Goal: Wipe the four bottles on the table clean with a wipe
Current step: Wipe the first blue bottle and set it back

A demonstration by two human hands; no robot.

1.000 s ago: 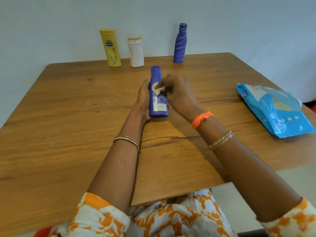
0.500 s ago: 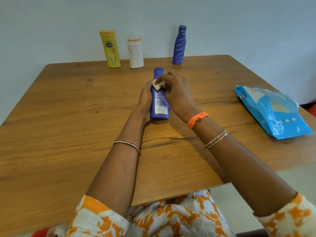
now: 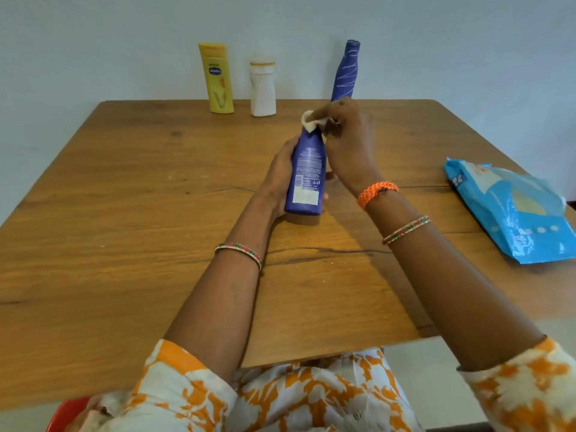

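Observation:
A dark blue lotion bottle [image 3: 306, 176] with a printed back label stands on the wooden table [image 3: 124, 213], tilted slightly. My left hand [image 3: 280, 176] grips its left side. My right hand [image 3: 346, 141] pinches a crumpled white wipe [image 3: 311, 121] against the top of that bottle, covering its cap. At the far edge by the wall stand a yellow bottle [image 3: 217, 77], a white bottle [image 3: 262, 85] and a tall blue patterned bottle [image 3: 346, 70], whose base is hidden behind my right hand.
A light blue pack of wipes [image 3: 511, 210] lies at the table's right edge. The white wall rises right behind the far bottles. My lap in orange-and-white cloth is below the near edge.
My right hand has slid the wipe up the blue bottle from its upper body to its top. The left hand has kept its hold on the bottle.

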